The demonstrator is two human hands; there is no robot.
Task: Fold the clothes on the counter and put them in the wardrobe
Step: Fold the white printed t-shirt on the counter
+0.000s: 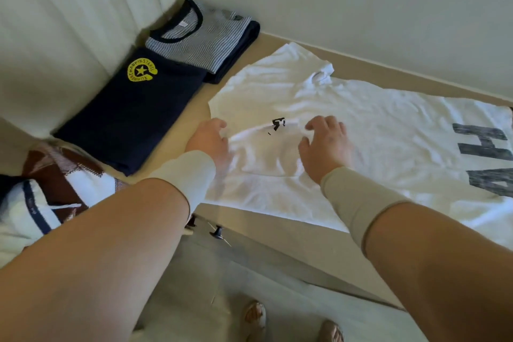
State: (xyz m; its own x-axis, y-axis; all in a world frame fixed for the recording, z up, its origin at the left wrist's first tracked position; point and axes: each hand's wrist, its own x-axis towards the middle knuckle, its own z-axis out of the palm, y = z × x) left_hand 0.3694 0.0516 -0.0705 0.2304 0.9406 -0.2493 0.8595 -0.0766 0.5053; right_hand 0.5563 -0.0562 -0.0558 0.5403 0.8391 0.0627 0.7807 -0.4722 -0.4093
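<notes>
Lying spread across the bench (177,144), the white T-shirt (347,130) is taking up most of the right side, with its neckline toward the left and large grey letters showing at its right end. Both hands are working at the collar end: the left hand (209,141) is resting on the shirt's left edge with its fingers (220,123) curled down into the cloth, though whether they are actually pinching a fold cannot be told. The right hand (326,144) is hovering over or lightly touching the fabric just right of the small black label mark (278,123), its fingers loosely spread and bent, holding nothing.

The shirt is looking thin, light and limp, wrinkling under the slightest touch, so it is likely to slide and bunch on the smooth bench rather than hold a crease. Taking hold at the shoulder seams or the side edges, pinching through both layers, is probably the safest way to carry a fold over cleanly.

Far left, a folded navy shirt (130,116) with a yellow star badge and a folded striped shirt (200,41) are sitting side by side against the wall. A patterned brown and white garment (52,183) is lying at the near left.
</notes>
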